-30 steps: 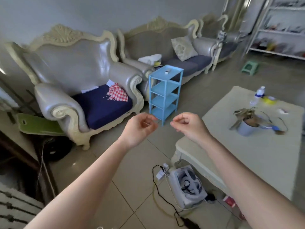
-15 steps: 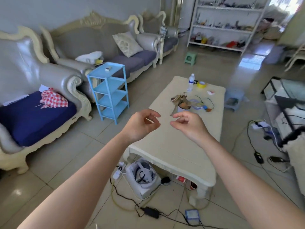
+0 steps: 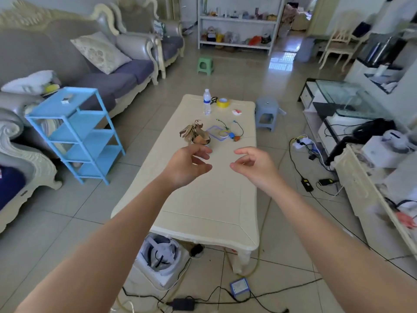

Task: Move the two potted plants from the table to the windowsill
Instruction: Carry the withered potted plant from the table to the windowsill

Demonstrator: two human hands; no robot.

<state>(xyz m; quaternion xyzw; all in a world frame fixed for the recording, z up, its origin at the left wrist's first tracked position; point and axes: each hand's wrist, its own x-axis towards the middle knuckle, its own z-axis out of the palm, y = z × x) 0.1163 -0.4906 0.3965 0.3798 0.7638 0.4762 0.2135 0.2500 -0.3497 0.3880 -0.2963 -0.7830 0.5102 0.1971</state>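
Observation:
One potted plant (image 3: 195, 133) with dry brown leaves stands on the cream coffee table (image 3: 203, 199), near its middle; my left hand hides most of its pot. My left hand (image 3: 189, 166) hovers just in front of the plant, fingers curled apart, holding nothing. My right hand (image 3: 252, 165) is level with it to the right, over the table, fingers also loosely spread and empty. I see no second potted plant and no windowsill in this view.
On the table's far half lie a water bottle (image 3: 206, 104), yellow tape (image 3: 223, 102), cables and small items (image 3: 228, 133). A blue shelf (image 3: 74, 134) and sofas stand left, a stool (image 3: 267, 112) and cabinet right. A fan (image 3: 160, 256) and cords lie on the floor at the near end.
The view has swung right from the armchair to face the coffee table lengthwise. Both hands have opened from loosely curled and spread further apart, now over the table near the plant.

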